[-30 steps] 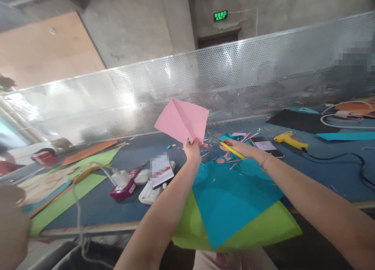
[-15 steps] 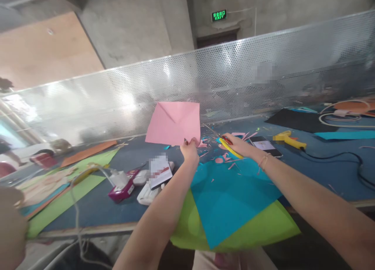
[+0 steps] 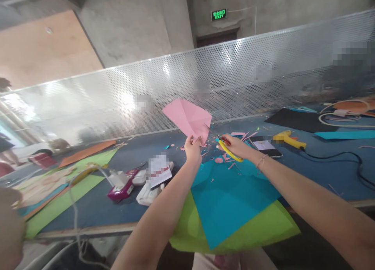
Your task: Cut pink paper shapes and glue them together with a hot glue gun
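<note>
My left hand (image 3: 193, 150) pinches the lower edge of a creased sheet of pink paper (image 3: 187, 116), held up above the table. My right hand (image 3: 236, 146) grips a pair of scissors (image 3: 230, 151) with yellow and red handles. Their blades point up and left and meet the paper's right edge; how far they are spread is hard to make out. Pink and blue paper scraps (image 3: 219, 160) lie below my hands. Nearer to me, a blue sheet (image 3: 234, 199) rests over a lime-green one (image 3: 275, 227), both reaching past the table's front edge.
A yellow glue gun (image 3: 288, 139) with a black cord lies right, beside a phone (image 3: 265, 145). On the left are a purple power strip (image 3: 120, 190), another phone (image 3: 159, 176) and coloured sheets (image 3: 67, 207). A perforated metal screen (image 3: 140, 90) runs along the back.
The pink paper has turned and tilted to the right, its right edge now at the scissor blades. My left hand has shifted slightly right; my right hand has barely moved.
</note>
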Demonstrator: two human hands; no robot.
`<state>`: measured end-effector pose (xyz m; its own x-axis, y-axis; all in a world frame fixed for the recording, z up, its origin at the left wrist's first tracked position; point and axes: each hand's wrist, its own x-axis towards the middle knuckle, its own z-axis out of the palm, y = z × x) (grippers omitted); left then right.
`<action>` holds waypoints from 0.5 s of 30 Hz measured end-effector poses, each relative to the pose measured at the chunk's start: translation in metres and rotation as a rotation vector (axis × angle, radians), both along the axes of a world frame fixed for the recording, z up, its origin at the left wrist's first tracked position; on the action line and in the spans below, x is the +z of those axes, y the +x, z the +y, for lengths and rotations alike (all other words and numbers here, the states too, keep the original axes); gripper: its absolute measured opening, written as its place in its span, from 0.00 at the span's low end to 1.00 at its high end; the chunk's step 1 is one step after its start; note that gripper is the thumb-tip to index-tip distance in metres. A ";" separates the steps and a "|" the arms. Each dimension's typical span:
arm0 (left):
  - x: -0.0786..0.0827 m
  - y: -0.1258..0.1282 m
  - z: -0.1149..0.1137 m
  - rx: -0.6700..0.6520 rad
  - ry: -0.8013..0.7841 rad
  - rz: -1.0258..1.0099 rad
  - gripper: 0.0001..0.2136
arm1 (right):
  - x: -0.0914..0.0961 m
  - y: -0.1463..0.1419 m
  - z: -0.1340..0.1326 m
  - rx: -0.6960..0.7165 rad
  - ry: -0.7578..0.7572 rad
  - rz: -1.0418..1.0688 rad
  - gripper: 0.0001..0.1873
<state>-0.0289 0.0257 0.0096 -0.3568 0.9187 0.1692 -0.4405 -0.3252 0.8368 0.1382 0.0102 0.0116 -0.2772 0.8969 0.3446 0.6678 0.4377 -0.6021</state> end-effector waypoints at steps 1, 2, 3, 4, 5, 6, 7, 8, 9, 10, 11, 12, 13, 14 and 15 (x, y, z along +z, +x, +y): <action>0.000 0.000 0.000 0.013 0.007 0.006 0.15 | 0.000 0.000 -0.001 -0.005 0.000 -0.004 0.21; 0.000 -0.001 0.000 0.034 0.011 0.009 0.14 | 0.000 0.000 -0.001 -0.011 0.000 -0.008 0.21; -0.001 -0.001 0.001 0.058 0.011 0.007 0.14 | 0.001 -0.001 -0.002 -0.016 0.000 -0.008 0.21; -0.001 -0.002 0.001 0.079 0.012 0.002 0.14 | 0.001 -0.001 -0.003 -0.019 -0.003 -0.007 0.21; -0.001 -0.003 0.002 0.090 0.015 -0.006 0.14 | 0.002 -0.001 -0.004 -0.019 -0.008 -0.007 0.21; 0.000 -0.004 0.002 0.093 0.019 -0.014 0.14 | 0.003 -0.002 -0.005 -0.022 -0.012 -0.007 0.21; 0.000 -0.004 0.002 0.091 0.026 -0.023 0.13 | 0.003 -0.002 -0.005 -0.026 -0.014 -0.007 0.21; 0.000 -0.004 0.003 0.087 0.035 -0.033 0.13 | 0.004 -0.002 -0.006 -0.032 -0.013 -0.004 0.21; 0.000 -0.004 0.003 0.082 0.042 -0.042 0.13 | 0.004 -0.003 -0.006 -0.042 -0.012 0.004 0.21; 0.000 -0.004 0.004 0.080 0.046 -0.051 0.14 | 0.005 -0.003 -0.006 -0.054 -0.013 0.016 0.21; 0.000 -0.004 0.004 0.080 0.046 -0.059 0.14 | 0.005 -0.003 -0.005 -0.066 -0.016 0.030 0.20; 0.000 -0.004 0.004 0.079 0.042 -0.067 0.15 | 0.004 -0.003 -0.005 -0.077 -0.024 0.044 0.20; 0.000 -0.004 0.005 0.079 0.036 -0.077 0.16 | 0.004 -0.003 -0.004 -0.083 -0.035 0.056 0.20; -0.001 -0.003 0.005 0.081 0.028 -0.087 0.17 | 0.004 -0.003 -0.004 -0.088 -0.046 0.066 0.19; -0.001 -0.003 0.005 0.084 0.019 -0.097 0.18 | 0.004 -0.003 -0.003 -0.087 -0.053 0.072 0.19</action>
